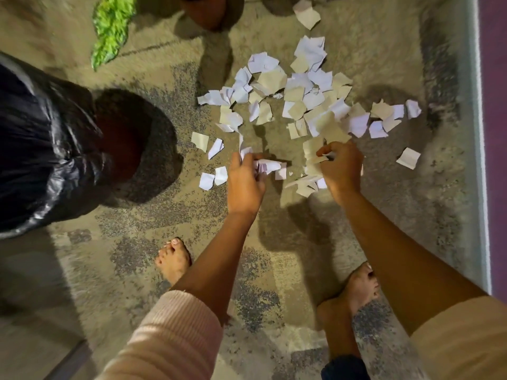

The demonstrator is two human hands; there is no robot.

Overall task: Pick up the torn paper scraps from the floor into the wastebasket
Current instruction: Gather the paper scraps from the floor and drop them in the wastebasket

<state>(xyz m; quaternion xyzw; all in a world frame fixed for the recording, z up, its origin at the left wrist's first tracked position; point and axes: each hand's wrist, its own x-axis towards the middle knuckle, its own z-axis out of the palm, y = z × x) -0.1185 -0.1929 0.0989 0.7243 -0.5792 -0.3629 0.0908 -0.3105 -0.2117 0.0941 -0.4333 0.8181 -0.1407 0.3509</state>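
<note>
Both hands (293, 174) clutch paper scraps (299, 97) on mottled carpet (164, 223) beside wastebasket (41, 149)

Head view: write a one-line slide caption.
Both hands, left hand and right hand, gather torn paper scraps off the carpet, beside the black-lined wastebasket.

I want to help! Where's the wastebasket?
The wastebasket, lined with a black bag, stands on the carpet at the left edge, left of the paper scraps.
</note>
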